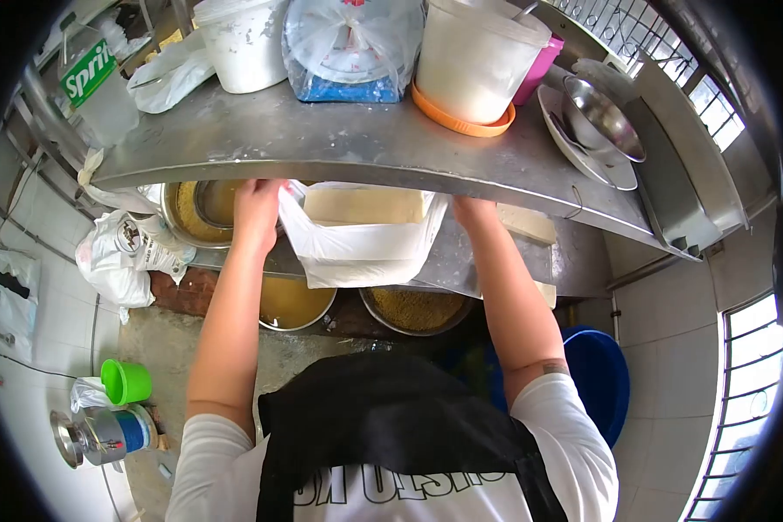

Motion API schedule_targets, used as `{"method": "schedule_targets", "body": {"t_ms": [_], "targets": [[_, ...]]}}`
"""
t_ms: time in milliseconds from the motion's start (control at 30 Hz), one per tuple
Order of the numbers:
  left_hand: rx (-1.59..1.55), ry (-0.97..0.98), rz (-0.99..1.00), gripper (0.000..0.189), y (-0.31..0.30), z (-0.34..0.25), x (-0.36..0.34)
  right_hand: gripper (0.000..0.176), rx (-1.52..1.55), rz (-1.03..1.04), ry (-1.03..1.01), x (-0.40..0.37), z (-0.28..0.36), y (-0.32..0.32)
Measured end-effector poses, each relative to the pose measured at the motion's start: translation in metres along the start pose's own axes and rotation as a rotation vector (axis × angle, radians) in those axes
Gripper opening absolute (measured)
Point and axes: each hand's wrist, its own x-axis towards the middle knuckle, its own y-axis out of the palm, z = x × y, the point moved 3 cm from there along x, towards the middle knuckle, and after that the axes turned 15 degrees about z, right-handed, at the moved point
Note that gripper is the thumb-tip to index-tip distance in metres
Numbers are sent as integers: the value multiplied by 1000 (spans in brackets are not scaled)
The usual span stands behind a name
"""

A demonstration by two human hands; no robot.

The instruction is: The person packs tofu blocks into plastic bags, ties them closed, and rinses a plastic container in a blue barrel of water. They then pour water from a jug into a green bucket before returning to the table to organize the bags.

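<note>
A pale, rectangular block (365,206) lies inside a white plastic bag (357,261) on the lower metal shelf. My left hand (257,209) is closed on the bag's upper left edge. On the other side, my right hand (476,209) is at the bag's upper right edge, which is drawn up to it. The upper shelf's front edge hides the fingers of my right hand. More pale blocks (526,224) sit to the right of my right forearm. Beside my left wrist is a metal basin (172,213) with yellowish contents.
Above my hands, the upper metal shelf (339,143) holds white buckets (248,52), a bag-wrapped scale (352,52) and a steel bowl (602,122). Below are basins of yellowish liquid (291,304) and grainy matter (418,311). A blue tub (598,383) stands at right.
</note>
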Motion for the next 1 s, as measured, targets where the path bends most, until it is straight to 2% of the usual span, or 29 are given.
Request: {"method": "schedule_targets", "body": {"t_ms": [33,67,133,167,200,233,267,300,333,367,400,433,467,500,533,567,600,667,700,733,800,867,933,1000], "targets": [[-15,-38,86,21,8,-3,7,25,244,42,-3,9,-6,12],[-30,-73,172,21,18,-4,11,21,227,132,55,6,20,24],[188,-1,289,34,42,14,22,14,177,320,165,-1,76,47],[422,127,298,35,59,14,24,21,-111,528,268,4,72,60],[656,248,304,37,75,12,24,21,-116,539,266,9,80,71],[653,240,299,37,83,4,20,23,-80,733,329,8,89,89],[858,260,414,39,94,-15,13,26,-40,922,390,7,94,102],[961,267,472,41,96,-30,7,26,-41,923,390,15,92,107],[1062,282,530,42,98,-45,1,27,-300,888,414,27,83,108],[1117,335,432,41,95,-58,-10,29,-558,844,433,35,76,107],[1171,389,331,40,92,-67,-18,29,-559,845,432,38,69,106],[1172,391,330,40,88,-70,-23,29,-700,644,-20,44,84,104],[1092,65,514,39,84,-62,-24,29,-812,416,-468,42,99,101],[990,-261,687,38,80,-52,-30,29,-812,410,-468,40,99,105],[640,-235,742,30,84,-21,-33,27,-885,406,-280,31,116,111],[210,-170,660,25,104,-6,-40,25,-959,414,-98,30,127,117],[-214,-101,556,21,129,5,-46,25,-963,430,-103,30,133,119],[-344,-168,537,18,145,28,-29,26,-796,409,149,25,132,117],[-461,-220,535,14,148,37,-21,30,-847,448,117,25,135,112],[-461,-218,538,14,145,36,-19,30,-849,445,116,26,134,108],[-213,-229,490,12,131,37,-17,31,-955,407,-68,21,130,100],[-161,-198,500,14,118,42,-30,31,-974,387,-36,24,113,94],[512,190,352,14,94,33,-40,31,-988,368,-9,23,101,88],[564,157,329,15,83,31,-40,26,-1120,555,-114,19,96,87]]}}
